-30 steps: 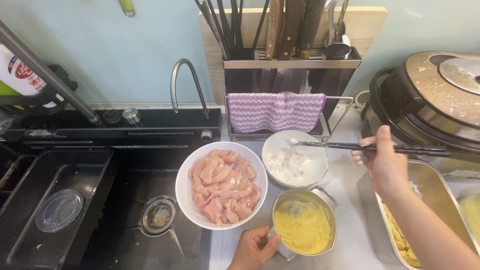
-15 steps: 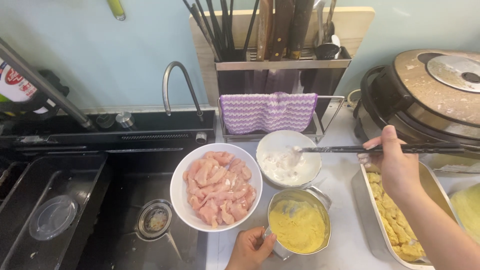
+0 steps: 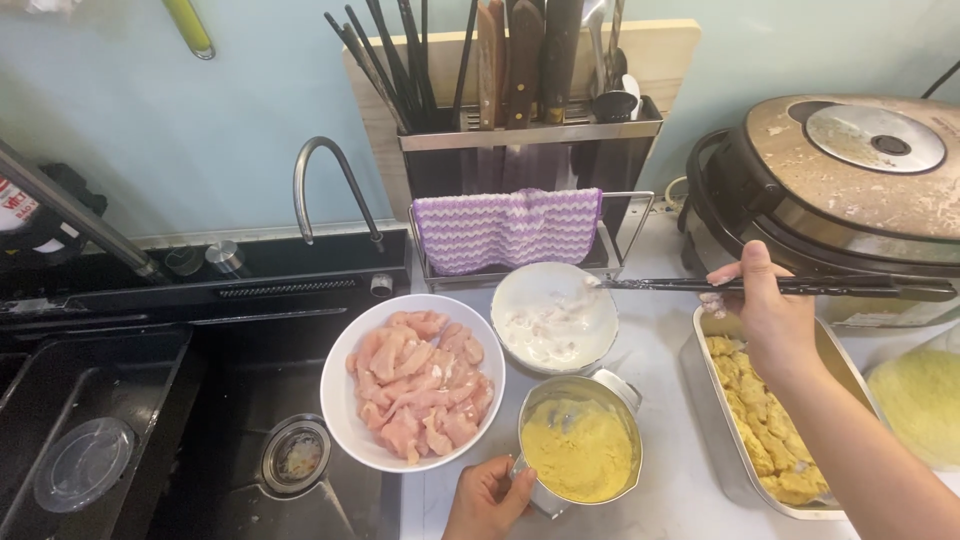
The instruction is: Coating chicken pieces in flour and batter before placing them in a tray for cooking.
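Observation:
My right hand [image 3: 768, 312] holds dark chopsticks [image 3: 700, 285] level, their tips at the right rim of a white bowl of pale wet batter [image 3: 553, 318]. My left hand [image 3: 487, 497] grips the side of a metal cup [image 3: 580, 449] filled with yellow crumbs at the counter's front edge. A large white bowl of raw pink meat strips [image 3: 412, 381] sits left of the cup, half over the sink. Under my right forearm lies a metal tray [image 3: 712, 395] with several yellow coated pieces.
A black sink [image 3: 140, 420] with a curved tap [image 3: 330, 185] fills the left. A utensil rack [image 3: 530, 140] with a purple striped cloth [image 3: 508, 227] stands behind the bowls. A round cooker [image 3: 850, 180] sits at the right, a yellow-green bag [image 3: 920, 400] beside the tray.
The view has shifted slightly. My right hand has drawn the chopsticks a little to the right, from over the white bowl to its rim. My left hand stays on the cup.

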